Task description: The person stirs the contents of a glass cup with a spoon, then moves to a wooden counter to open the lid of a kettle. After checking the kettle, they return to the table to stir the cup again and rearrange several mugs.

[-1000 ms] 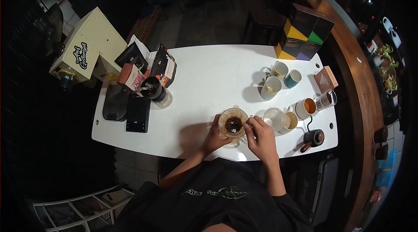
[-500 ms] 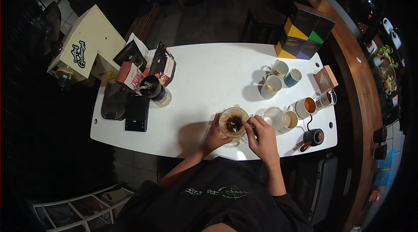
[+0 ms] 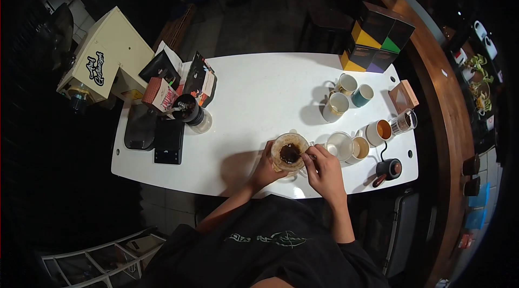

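A coffee dripper lined with a stained paper filter is at the front middle of the white table, with dark wet coffee at its bottom. My left hand wraps around its left side, fingers closed against the wall. At the right rim, my right hand is closed in a pinch, its fingertips on the dripper's edge; the exact grip is partly hidden. Something clear shows beneath the dripper, mostly covered. Just right of my right hand stand a clear glass vessel and a cream mug.
Right side: an orange-lined mug, a glass jar, a black gooseneck kettle, several cups behind, including a teal cup. Left side: a cream grinder, a hand grinder, a black scale, coffee bags. Stacked boxes stand at the back.
Both hands keep their hold on the dripper almost without moving. The bright reflection on the dark coffee looks smaller, and the whole view has shifted very slightly.
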